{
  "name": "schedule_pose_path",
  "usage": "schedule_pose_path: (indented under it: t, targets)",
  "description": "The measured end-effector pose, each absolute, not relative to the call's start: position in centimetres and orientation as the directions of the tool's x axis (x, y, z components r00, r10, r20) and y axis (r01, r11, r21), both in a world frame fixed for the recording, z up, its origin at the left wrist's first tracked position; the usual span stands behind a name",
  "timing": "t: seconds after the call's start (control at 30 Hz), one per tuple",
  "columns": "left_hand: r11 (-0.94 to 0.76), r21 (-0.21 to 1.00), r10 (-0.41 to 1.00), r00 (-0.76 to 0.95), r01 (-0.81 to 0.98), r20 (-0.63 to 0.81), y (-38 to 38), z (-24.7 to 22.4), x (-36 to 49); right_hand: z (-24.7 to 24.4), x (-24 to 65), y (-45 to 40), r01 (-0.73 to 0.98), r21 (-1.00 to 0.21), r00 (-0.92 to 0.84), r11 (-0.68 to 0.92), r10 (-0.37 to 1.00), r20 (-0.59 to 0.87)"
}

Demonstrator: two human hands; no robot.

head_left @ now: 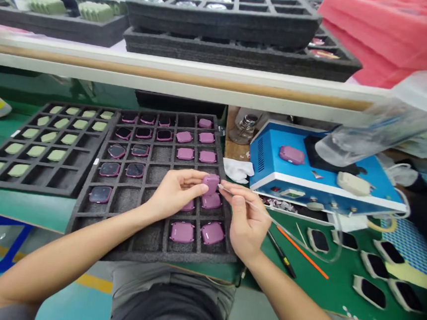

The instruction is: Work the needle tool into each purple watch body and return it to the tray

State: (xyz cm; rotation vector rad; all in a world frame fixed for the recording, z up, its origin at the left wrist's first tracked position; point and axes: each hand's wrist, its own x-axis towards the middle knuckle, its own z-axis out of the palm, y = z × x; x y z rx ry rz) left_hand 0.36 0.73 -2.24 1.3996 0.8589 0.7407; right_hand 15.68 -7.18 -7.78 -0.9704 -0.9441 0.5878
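My left hand (179, 192) pinches a purple watch case (210, 183) by its edges, above the right columns of a black foam tray (124, 197). My right hand (248, 218) is closed on a thin clear tube (285, 231), with its small pale tip at the right side of the case. From that hand the tube loops toward the blue machine (267, 145). In the tray, purple cases lie in the right columns, among them one (212, 233) near the front. Dark-screened watch bodies (101, 194) fill slots on the left.
A second foam tray (62, 176) with pale green cases lies at left. On the green bench at right are an orange stick (302, 252), a black pen (282, 253) and several pale-framed watch bodies (370, 291). A shelf (190, 81) with stacked trays crosses above.
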Motion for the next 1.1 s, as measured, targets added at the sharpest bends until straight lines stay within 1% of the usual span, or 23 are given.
schedule_pose_path:
  t: [0.13, 0.3, 0.53, 0.7, 0.83, 1.1]
  targets:
    - [0.107, 0.994, 0.851, 0.517, 0.011, -0.097, 0.98, -2.97, 0.38, -7.95, 15.91, -7.17, 0.015, -0.891, 0.466, 0.454, 0.785, 0.408]
    - [0.123, 0.992, 0.850, 0.516, 0.006, -0.109, 0.90, -3.09, 0.47, -8.09, 16.14, -7.26, 0.043, -0.893, 0.453, 0.448, 0.787, 0.418]
    - [0.118, 0.991, 0.907, 0.413, -0.059, -0.083, 0.88, -3.02, 0.38, -7.79, 16.00, -7.41, 0.036, -0.893, 0.476, 0.448, 0.778, 0.410]
    - [0.184, 0.979, 0.890, 0.437, -0.089, -0.127, 0.63, -3.06, 0.48, -7.86, 16.03, -7.39, 0.046, -0.896, 0.471, 0.442, 0.782, 0.409]
    - [0.199, 0.975, 0.882, 0.452, -0.103, -0.132, 0.30, -3.03, 0.56, -8.02, 16.13, -7.34, 0.042, -0.893, 0.470, 0.449, 0.779, 0.414]
    - [0.232, 0.970, 0.879, 0.444, -0.077, -0.175, 0.23, -2.96, 0.60, -8.09, 16.24, -7.31, 0.067, -0.896, 0.463, 0.438, 0.782, 0.417]
